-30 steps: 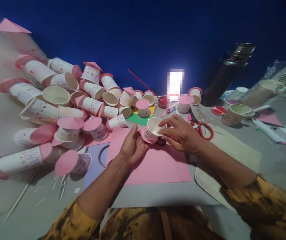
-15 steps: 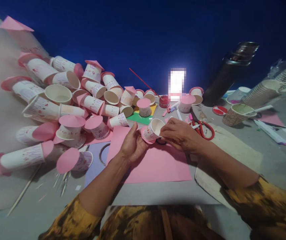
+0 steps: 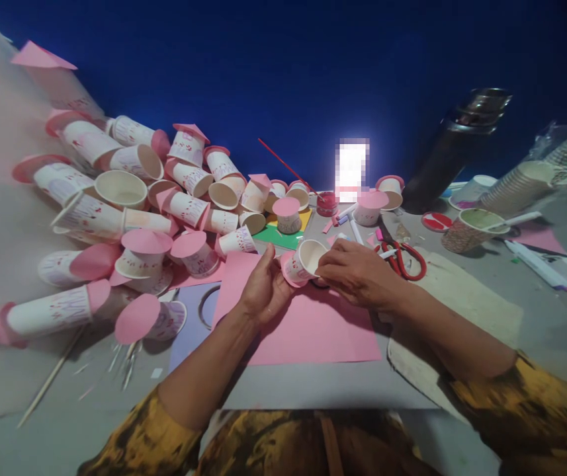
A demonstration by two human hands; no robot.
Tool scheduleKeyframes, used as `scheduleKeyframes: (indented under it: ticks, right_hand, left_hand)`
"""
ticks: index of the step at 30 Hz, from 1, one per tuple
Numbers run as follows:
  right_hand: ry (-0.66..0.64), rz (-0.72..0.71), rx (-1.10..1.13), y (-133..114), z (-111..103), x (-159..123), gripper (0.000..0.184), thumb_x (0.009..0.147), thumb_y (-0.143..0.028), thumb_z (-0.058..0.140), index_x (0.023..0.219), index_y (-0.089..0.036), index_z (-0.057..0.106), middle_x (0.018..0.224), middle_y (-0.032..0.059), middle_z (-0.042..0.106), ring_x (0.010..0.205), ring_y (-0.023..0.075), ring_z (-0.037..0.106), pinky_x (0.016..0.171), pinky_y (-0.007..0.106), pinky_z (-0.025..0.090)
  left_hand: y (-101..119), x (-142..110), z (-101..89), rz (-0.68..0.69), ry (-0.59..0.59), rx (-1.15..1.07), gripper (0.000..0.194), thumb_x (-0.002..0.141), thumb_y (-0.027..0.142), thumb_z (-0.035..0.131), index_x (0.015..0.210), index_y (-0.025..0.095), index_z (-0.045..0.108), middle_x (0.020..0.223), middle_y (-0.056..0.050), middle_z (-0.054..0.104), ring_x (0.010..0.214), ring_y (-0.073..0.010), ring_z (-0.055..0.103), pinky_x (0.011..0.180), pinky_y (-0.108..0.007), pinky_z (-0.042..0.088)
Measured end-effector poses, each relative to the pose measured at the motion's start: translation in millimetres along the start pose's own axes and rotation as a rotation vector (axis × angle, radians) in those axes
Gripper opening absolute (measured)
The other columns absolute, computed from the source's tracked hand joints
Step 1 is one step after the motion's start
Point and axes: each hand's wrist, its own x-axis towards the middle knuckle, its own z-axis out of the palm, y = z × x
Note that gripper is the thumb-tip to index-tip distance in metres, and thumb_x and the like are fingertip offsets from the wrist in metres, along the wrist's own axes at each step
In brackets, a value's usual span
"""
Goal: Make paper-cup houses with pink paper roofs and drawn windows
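A small white paper cup [image 3: 307,259] with red and purple drawn marks is tilted on its side, its mouth turned up to the right. A pink paper disc [image 3: 290,270] sits against its base. Under the disc end lie the fingers of my left hand [image 3: 266,291], which hold the cup, with the thumb raised apart. At the rim, my right hand [image 3: 350,272] pinches the cup; its fingertips are partly hidden. Beneath both hands is a sheet of pink paper [image 3: 313,334].
Many decorated cups with pink paper tops [image 3: 147,254] are piled at left. Red-handled scissors [image 3: 412,263] lie right of my hands. Farther right stand a dark flask [image 3: 442,158], a speckled cup [image 3: 466,233] and stacked paper cups [image 3: 521,185]. A tape roll [image 3: 204,307] lies near my left wrist.
The view has shifted slightly, so the piled cups appear a little farther right and lower. Both hands keep nearly the same hold on the cup.
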Motion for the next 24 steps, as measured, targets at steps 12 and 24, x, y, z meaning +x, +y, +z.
scheduleKeyframes:
  ticks: [12, 24]
  right_hand:
    - [0.260, 0.255, 0.301, -0.2, 8.6, -1.4, 0.024, 0.105, -0.027, 0.054, 0.094, -0.021, 0.074, 0.095, 0.0079, 0.075, 0.088, 0.0231, 0.058, 0.084, 0.039, 0.046]
    - [0.452, 1.104, 1.628, 8.5, 17.0, 2.3, 0.037, 0.073, -0.048, 0.087, 0.076, -0.017, 0.067, 0.062, -0.0015, 0.058, 0.052, 0.0096, 0.047, 0.045, 0.021, 0.040]
  left_hand:
    - [10.4, -0.1, -0.6, 0.060, 0.147, -0.018, 0.043, 0.110, 0.032, 0.033, 0.100, 0.010, 0.069, 0.099, -0.015, 0.077, 0.088, -0.0211, 0.075, 0.080, -0.033, 0.062]
    - [-3.8, -13.7, -10.0, 0.783, 0.257, 0.819, 0.035, 0.098, 0.042, 0.061, 0.129, 0.027, 0.069, 0.141, -0.009, 0.065, 0.126, -0.0266, 0.062, 0.105, -0.044, 0.050]
